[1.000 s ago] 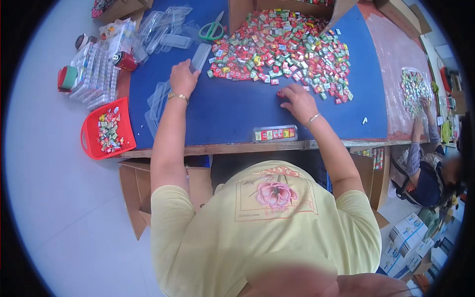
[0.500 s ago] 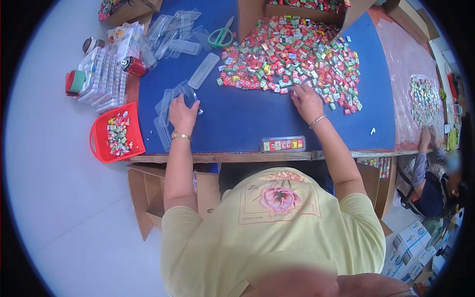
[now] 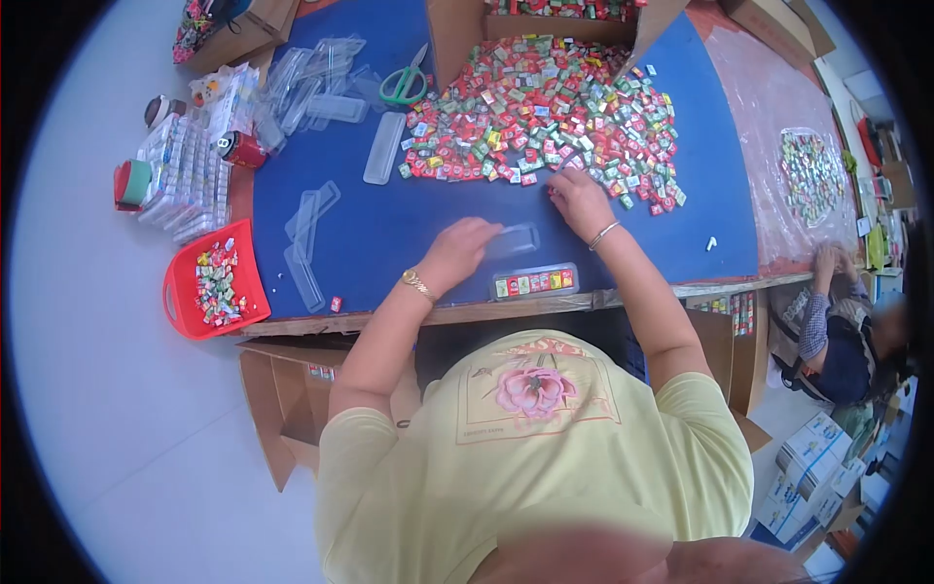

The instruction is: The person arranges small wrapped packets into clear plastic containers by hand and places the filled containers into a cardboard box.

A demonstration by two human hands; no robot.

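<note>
My left hand (image 3: 459, 255) pinches a clear plastic tray (image 3: 516, 240), slightly blurred, above the blue tabletop. Just in front of me lies a filled clear case (image 3: 534, 281) holding a row of small coloured pieces. At the near edge of a big pile of small red, green, white and yellow pieces (image 3: 545, 107) is my right hand (image 3: 582, 204). Its fingers are drawn together, with a bit of red at the tips that is too small to name. More clear trays (image 3: 304, 248) lie to the left of my left hand.
Green-handled scissors (image 3: 403, 86) and a heap of clear plastic cases (image 3: 311, 83) are at the back left. A red bin (image 3: 255, 282) holds loose pieces by the left edge. Behind the pile stands a cardboard box (image 3: 457, 39). Another person's hands (image 3: 832, 261) are at far right.
My left hand has moved right, away from the clear trays at the left, bringing one tray along. My right hand stays by the pile's edge. The whole view has shifted a little.
</note>
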